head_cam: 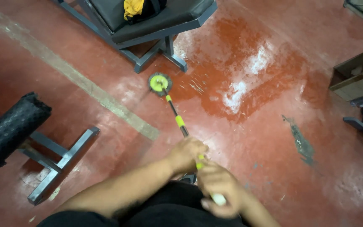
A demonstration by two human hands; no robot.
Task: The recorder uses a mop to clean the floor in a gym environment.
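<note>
Both hands, left hand (188,152) above right hand (219,185), clasp the mop handle (180,121)

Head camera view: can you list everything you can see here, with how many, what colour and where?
Mop: one, round yellow-green and grey head on the floor near the bench foot, black handle with yellow-green bands running down to the hands.
Floor: one, red, wet and shiny in patches, with a pale stripe across the left.
Bench: one, grey metal frame with dark padded seat, top middle.
Cloth: one, yellow and black, lying on the bench seat.
Padded roller: one, black, left edge, on a grey metal frame.
Box: one, brown, open, right edge.
Left hand: one, closed around the mop handle, higher up.
Right hand: one, closed around the handle's white end.
</note>
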